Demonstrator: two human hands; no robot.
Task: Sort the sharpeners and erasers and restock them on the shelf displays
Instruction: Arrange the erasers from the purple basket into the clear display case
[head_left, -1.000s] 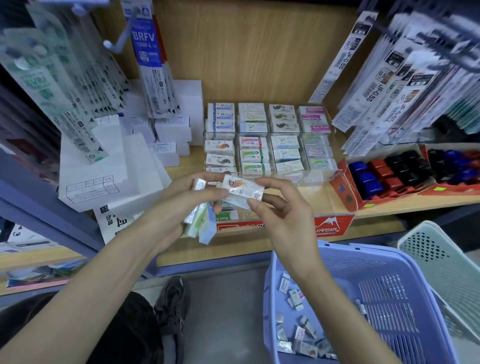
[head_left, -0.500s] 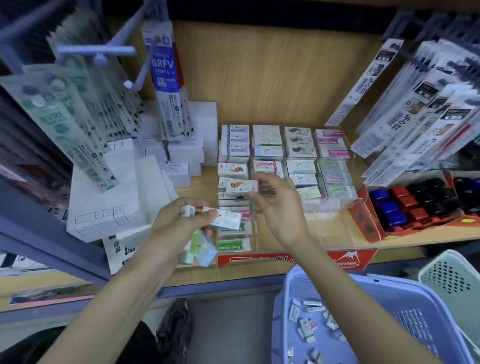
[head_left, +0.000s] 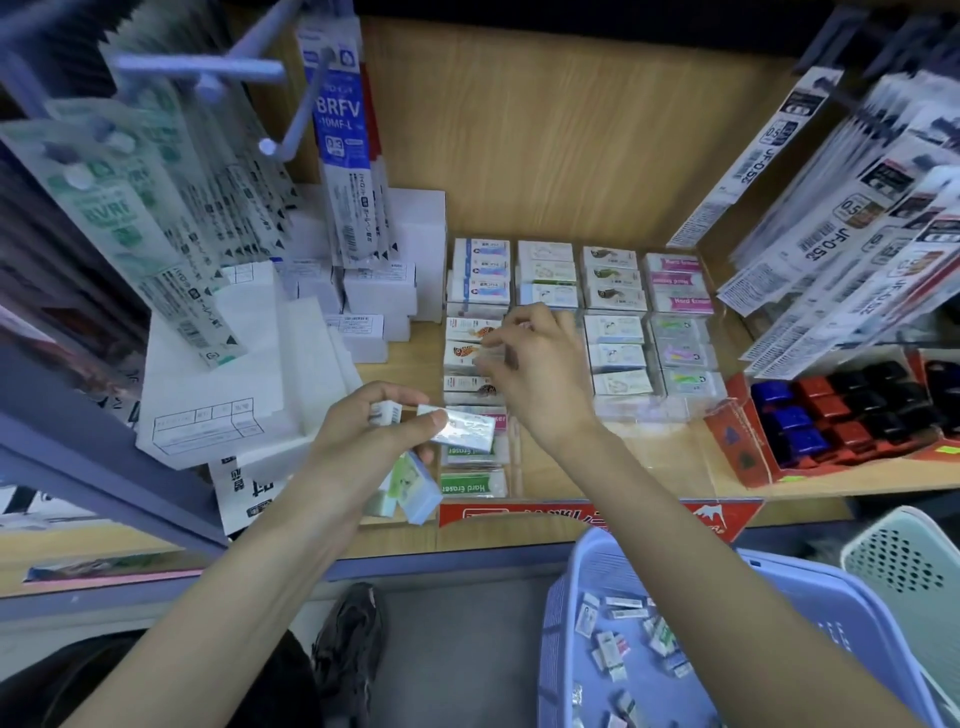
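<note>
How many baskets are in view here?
2: a blue basket at lower right, holding loose erasers, and a pale basket beside it at the right edge, partly cut off.

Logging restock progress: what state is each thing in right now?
Left hand: grips several wrapped erasers.
Right hand: fingertips at orange-print erasers in display tray, grip blurred.
Blue basket: holds loose erasers.
Sharpener box: open, rows filled.
</note>
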